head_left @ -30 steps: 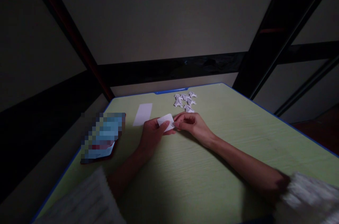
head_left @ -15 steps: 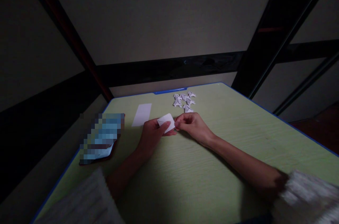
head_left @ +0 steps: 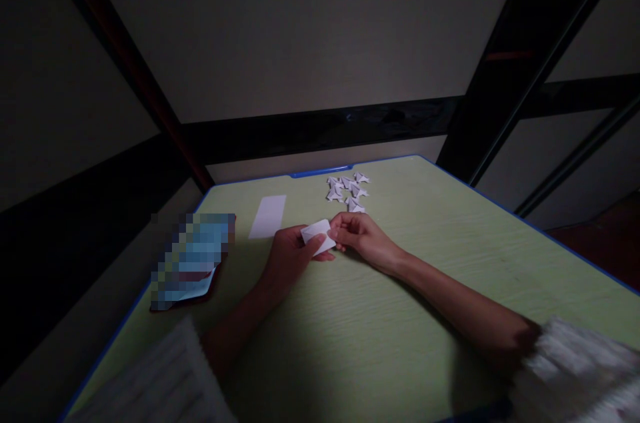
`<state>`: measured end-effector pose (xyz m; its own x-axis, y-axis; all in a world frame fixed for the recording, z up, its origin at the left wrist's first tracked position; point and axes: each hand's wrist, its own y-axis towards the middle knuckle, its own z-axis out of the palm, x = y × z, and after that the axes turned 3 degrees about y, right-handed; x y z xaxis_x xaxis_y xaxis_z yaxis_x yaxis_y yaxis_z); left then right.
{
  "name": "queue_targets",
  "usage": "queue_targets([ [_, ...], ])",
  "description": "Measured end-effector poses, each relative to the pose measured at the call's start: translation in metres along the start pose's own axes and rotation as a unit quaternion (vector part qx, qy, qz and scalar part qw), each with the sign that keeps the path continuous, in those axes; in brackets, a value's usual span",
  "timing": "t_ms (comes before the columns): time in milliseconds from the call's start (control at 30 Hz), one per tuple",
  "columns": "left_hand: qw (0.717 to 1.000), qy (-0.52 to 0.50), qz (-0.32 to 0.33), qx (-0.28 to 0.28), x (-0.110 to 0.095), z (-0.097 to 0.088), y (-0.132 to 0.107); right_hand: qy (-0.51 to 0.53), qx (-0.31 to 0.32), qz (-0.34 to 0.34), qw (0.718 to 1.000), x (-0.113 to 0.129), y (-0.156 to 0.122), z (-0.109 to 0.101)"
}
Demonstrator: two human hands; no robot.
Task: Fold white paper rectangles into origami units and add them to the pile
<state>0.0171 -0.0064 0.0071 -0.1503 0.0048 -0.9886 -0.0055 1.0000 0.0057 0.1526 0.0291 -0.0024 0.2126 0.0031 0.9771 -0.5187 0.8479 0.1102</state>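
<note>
A small folded white paper with crease lines is held above the table. My left hand is closed on its left and lower side, thumb flat on top and fingers underneath. At its right edge, my right hand pinches the paper between thumb and forefinger. Just beyond my hands lie several small folded paper figures in a loose cluster. A flat white strip of paper rests to the left of them.
The pale green table has a blue edge and a blue handle at its far side. A phone-like flat object, blurred out, lies at the left edge. A panelled wall stands behind the table.
The folded paper has shifted slightly right and turned a little in my left hand. The right fingers now overlap its right edge more. The other things lie as before.
</note>
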Motion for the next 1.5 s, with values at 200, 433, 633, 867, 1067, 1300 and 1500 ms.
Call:
queue_targets([
  [200,0.999,-0.002,0.026,0.019,-0.0003,-0.0004,-0.0021,0.025,0.014,-0.021,0.999,-0.0044,0.0004,0.0005],
  [433,0.999,-0.016,0.025,0.016,0.0009,-0.0021,0.0002,-0.025,0.045,-0.005,0.999,-0.0004,-0.0013,0.0019],
  [633,0.995,-0.051,0.031,0.075,0.0049,-0.0057,0.0007,-0.092,0.076,-0.089,0.989,-0.0016,-0.0054,0.0016],
  [867,0.99,-0.092,0.013,0.11,0.0063,-0.0065,0.0007,-0.013,0.125,-0.064,0.99,0.0048,-0.0083,0.0035],
  [1067,0.985,-0.1,0.001,0.143,0.0055,-0.0083,-0.0012,0.051,0.137,-0.033,0.989,-0.0008,-0.0071,0.0029],
  [1300,0.996,-0.07,0.048,0.035,0.0033,-0.0085,0.0029,0.016,0.066,-0.033,0.997,0.0046,-0.0048,0.0068],
  [1500,0.996,-0.066,0.022,0.057,0.0018,-0.0053,0.0014,-0.002,-0.014,-0.071,0.997,0.0042,-0.0031,0.0034],
])
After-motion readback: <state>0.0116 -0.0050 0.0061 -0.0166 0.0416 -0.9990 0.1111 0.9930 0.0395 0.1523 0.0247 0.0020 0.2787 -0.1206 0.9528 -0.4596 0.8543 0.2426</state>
